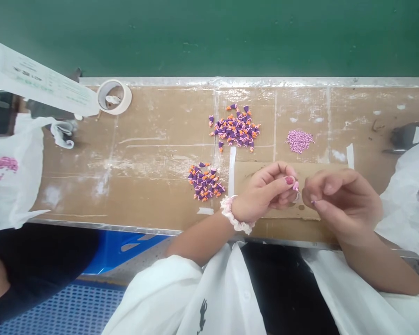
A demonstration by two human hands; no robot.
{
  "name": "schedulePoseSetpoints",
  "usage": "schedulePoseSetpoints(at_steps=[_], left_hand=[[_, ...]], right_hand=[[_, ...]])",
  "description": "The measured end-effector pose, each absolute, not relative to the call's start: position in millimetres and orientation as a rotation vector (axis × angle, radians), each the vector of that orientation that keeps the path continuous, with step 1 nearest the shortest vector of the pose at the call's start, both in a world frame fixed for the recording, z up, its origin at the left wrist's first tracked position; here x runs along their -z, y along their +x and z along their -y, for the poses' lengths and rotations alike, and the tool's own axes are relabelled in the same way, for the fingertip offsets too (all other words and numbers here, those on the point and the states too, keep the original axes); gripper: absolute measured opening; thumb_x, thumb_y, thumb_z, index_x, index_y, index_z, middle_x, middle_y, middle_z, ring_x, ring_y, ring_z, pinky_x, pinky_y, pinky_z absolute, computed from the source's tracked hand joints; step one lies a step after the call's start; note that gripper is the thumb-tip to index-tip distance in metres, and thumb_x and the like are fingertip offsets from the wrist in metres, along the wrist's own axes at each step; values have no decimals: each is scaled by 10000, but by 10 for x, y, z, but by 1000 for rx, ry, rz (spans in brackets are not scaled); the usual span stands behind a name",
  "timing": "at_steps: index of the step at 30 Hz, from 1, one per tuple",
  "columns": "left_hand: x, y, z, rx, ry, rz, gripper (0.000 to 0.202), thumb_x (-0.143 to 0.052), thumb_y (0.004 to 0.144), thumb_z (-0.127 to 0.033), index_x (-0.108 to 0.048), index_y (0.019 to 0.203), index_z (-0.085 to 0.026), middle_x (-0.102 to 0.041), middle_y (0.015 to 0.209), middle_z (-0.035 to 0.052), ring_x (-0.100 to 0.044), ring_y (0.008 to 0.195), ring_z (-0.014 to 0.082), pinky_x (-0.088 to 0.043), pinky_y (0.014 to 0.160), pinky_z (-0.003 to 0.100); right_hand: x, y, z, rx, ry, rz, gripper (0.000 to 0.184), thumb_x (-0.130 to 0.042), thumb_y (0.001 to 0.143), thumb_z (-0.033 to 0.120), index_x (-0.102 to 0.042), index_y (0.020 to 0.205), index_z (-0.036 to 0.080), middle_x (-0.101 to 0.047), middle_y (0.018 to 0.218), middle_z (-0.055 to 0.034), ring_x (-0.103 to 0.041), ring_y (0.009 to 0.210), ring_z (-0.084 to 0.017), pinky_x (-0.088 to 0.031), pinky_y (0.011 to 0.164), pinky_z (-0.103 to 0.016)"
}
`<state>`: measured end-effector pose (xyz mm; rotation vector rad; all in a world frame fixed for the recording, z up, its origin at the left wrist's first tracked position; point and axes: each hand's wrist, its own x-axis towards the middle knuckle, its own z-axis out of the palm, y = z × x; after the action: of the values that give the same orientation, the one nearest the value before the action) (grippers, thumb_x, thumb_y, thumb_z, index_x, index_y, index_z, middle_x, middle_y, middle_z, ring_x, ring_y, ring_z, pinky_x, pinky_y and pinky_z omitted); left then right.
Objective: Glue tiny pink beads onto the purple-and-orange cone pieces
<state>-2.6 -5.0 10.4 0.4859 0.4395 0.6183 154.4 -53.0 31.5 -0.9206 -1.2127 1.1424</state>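
Observation:
My left hand (261, 190), with a frilly band at its wrist, pinches a small pink figure piece (295, 186) between thumb and fingers; the rest of that piece is hidden. Just to the right, my right hand (349, 200) is closed in a pinch on a tiny purple piece (313, 202). A gap separates the two hands. Beneath them lies a flat cardboard sheet (242, 174). Beyond the right hand is a pile of tiny pink-purple pieces (300, 141). Small purple-and-orange figures lie in a larger heap (235, 128) and a smaller heap (205, 181) to the left.
On the left stand a tape roll (122, 108), a white box (38, 77) and a white plastic bag (17, 190). Another plastic bag (405, 195) and a dark round object (407, 136) are at the right. A person's dark-clothed leg (38, 260) is at lower left.

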Motion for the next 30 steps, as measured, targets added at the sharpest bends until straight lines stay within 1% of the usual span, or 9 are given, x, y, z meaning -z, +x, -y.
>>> schedulePoseSetpoints(at_steps=[3,6,9,13,21,25,30], left_hand=[[-92,-27,70,-601,455,-417,258,-696,823,-340,-479,831,-201,-348,565,-85,-311,479,45,-250,442,151],[-82,-21,100,-570,448,-395,246,-689,830,-320,-473,843,-204,-376,601,-84,-276,479,31,-246,441,141],[-89,-12,127,-544,442,-401,258,-694,831,-325,-467,850,-202,-443,653,-79,-259,465,11,-243,430,132],[-94,-2,152,-542,447,-402,251,-689,841,-328,-474,860,-200,-493,674,-69,-302,470,11,-257,424,122],[-60,12,160,-571,490,-388,270,-684,852,-346,-462,869,-194,-496,677,-71,-322,463,4,-258,418,119],[-55,3,166,-590,578,-376,289,-664,871,-368,-432,887,-197,-488,668,-85,-304,427,-10,-235,404,121],[-60,1,197,-570,590,-372,306,-630,892,-408,-395,911,-212,-483,700,-85,-322,424,-9,-264,416,131]], right_hand=[[-323,1515,580,-925,-1045,1295,275,-621,783,-7,-585,924,227,-591,728,-6,-568,647,-135,-482,528,-267],[-326,1507,602,-822,-1108,1419,339,-608,754,-44,-559,939,235,-595,756,0,-580,655,-129,-476,530,-258],[-335,1517,589,-802,-1089,1532,366,-598,739,-59,-540,950,235,-589,773,8,-582,648,-116,-467,525,-244],[-346,1525,569,-803,-1065,1579,372,-585,737,-61,-536,954,238,-581,770,13,-574,637,-109,-461,518,-236],[-374,1508,593,-756,-1140,1608,368,-579,730,-57,-537,933,246,-593,773,14,-600,672,-116,-475,536,-232],[-403,1499,595,-726,-1210,1654,361,-571,720,-53,-527,902,255,-601,761,19,-595,637,-111,-475,516,-229],[-425,1499,613,-777,-1262,1617,334,-594,734,-19,-535,892,270,-618,760,1,-615,656,-140,-492,494,-248]])
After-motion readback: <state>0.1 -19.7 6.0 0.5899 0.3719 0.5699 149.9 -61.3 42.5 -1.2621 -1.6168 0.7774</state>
